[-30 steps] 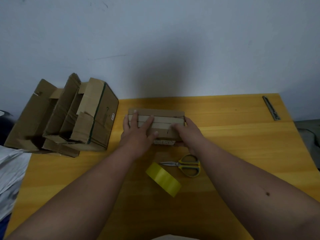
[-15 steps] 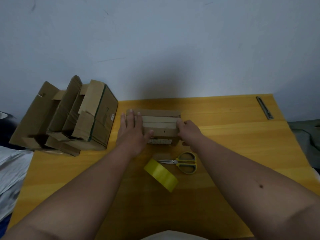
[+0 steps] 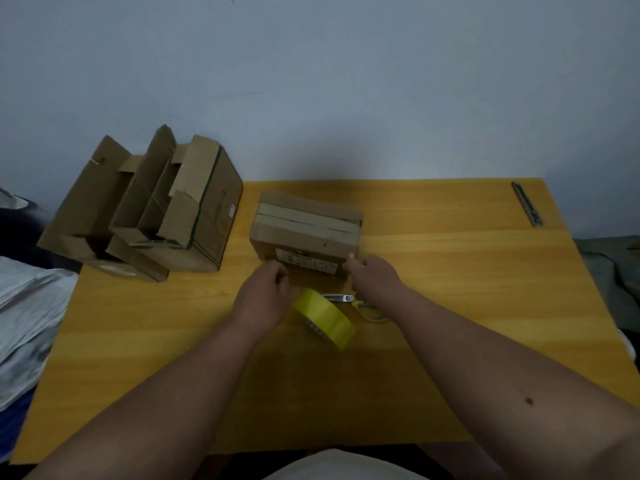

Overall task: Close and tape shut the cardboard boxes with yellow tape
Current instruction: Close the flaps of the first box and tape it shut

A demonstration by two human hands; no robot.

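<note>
The small cardboard box (image 3: 306, 233) sits with its flaps folded down, so closing looks done and taping comes next. The left hand (image 3: 265, 294) hangs just in front of the box with fingers loosely curled, holding nothing; the right hand (image 3: 372, 277) does likewise at the box's near right corner, a fingertip close to or touching it. Next move: take the yellow tape roll (image 3: 325, 318) just in front of the box, beside the scissors (image 3: 360, 304). Open table (image 3: 467, 271) lies right of the box; opened boxes (image 3: 149, 209) crowd its left
</note>
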